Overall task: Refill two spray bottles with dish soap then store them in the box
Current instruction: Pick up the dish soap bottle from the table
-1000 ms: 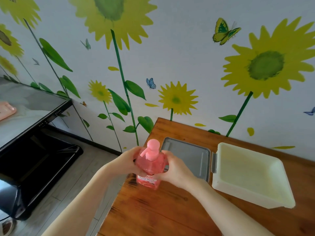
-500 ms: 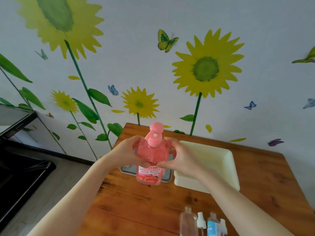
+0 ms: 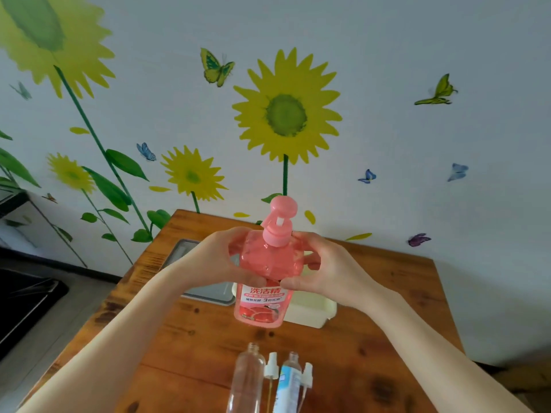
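Both hands are wrapped round the pink dish soap bottle (image 3: 265, 263). The left hand (image 3: 229, 260) grips its left shoulder, fingers curled over the far side and thumb lying across the front. The right hand (image 3: 331, 272) holds the opposite shoulder the same way, its thumb pressed to the front just above the label (image 3: 262, 302). The two thumb tips nearly meet in the middle of the bottle.

The bottle stands upright between them, over the middle of the wooden tabletop (image 3: 387, 293), in front of the box. I cannot tell whether its base touches the wood. It is see-through pink plastic with pink liquid inside, and the label carries Chinese lettering and a picture of cut grapefruit. The pink pump head (image 3: 280, 216) is on, its nozzle turned to the left.

Behind the bottle and partly hidden by it sits the cream box (image 3: 310, 314), open at the top, with a grey lid (image 3: 208, 290) flat on the tabletop just to its left.

At the near edge stand the two spray bottles, both with bare necks: a clear spray bottle (image 3: 247, 380) on the left and a spray bottle with a blue and white label (image 3: 287, 383) to its right. A white spray head (image 3: 272, 365) with a thin tube is just beside the first, and a second spray head (image 3: 307, 375) is beside the other.

The wall (image 3: 417, 40) behind is covered with sunflower and butterfly stickers.
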